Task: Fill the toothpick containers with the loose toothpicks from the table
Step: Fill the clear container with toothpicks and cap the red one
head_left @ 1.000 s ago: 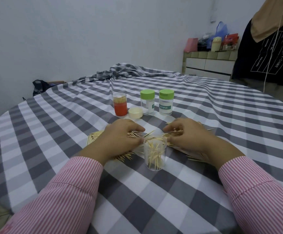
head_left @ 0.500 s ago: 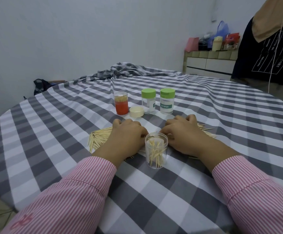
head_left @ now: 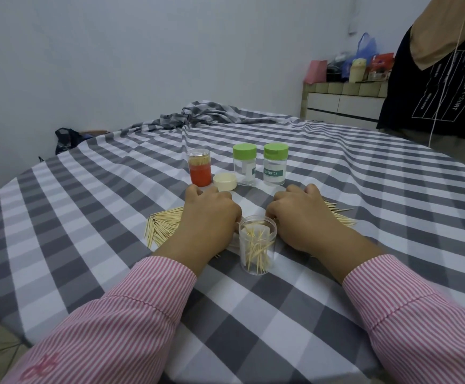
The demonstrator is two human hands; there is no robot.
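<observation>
A clear open container (head_left: 257, 259) with some toothpicks inside stands between my hands. My left hand (head_left: 209, 220) lies knuckles up over a pile of loose toothpicks (head_left: 164, 224), fingers curled down into them. To the right, my right hand (head_left: 300, 217) is curled the same way over more loose toothpicks (head_left: 339, 214). The fingertips of both hands are hidden. Behind the hands stand a full red-labelled container (head_left: 199, 167), a cream lid (head_left: 225, 182), and two green-capped jars (head_left: 244, 167) (head_left: 275, 167).
The round table wears a grey and white checked cloth (head_left: 87, 217), bunched up at the far edge (head_left: 206, 112). A person in a dark shirt (head_left: 433, 79) stands at the back right beside a low cabinet (head_left: 342, 103). A dark bag (head_left: 66, 137) sits at the far left.
Both hands have slid forward over the toothpick piles and turned knuckles up, fingers curling under. The fingers and the toothpicks between them, seen a second ago, are now hidden.
</observation>
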